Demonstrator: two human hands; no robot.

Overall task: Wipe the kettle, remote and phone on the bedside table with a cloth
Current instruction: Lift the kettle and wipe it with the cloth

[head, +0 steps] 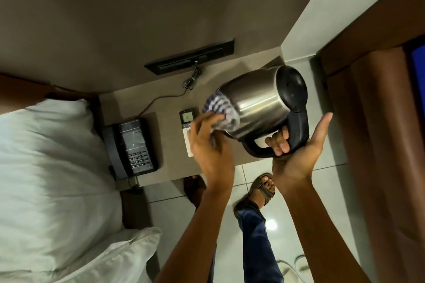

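A steel kettle (257,101) with a black lid and handle is held tilted on its side above the bedside table (170,167). My right hand (296,149) grips its black handle from below. My left hand (209,142) presses a blue-and-white striped cloth (220,110) against the kettle's base end. A white remote (187,122) with a small display lies on the table, partly hidden behind my left hand. The black phone (132,147) sits at the table's left side, next to the bed.
A bed with white pillows (53,167) borders the table on the left. A black wall socket strip (190,56) with a cable hangs above the table. A brown curtain (379,145) stands at the right. My sandalled feet (264,188) are on the tiled floor.
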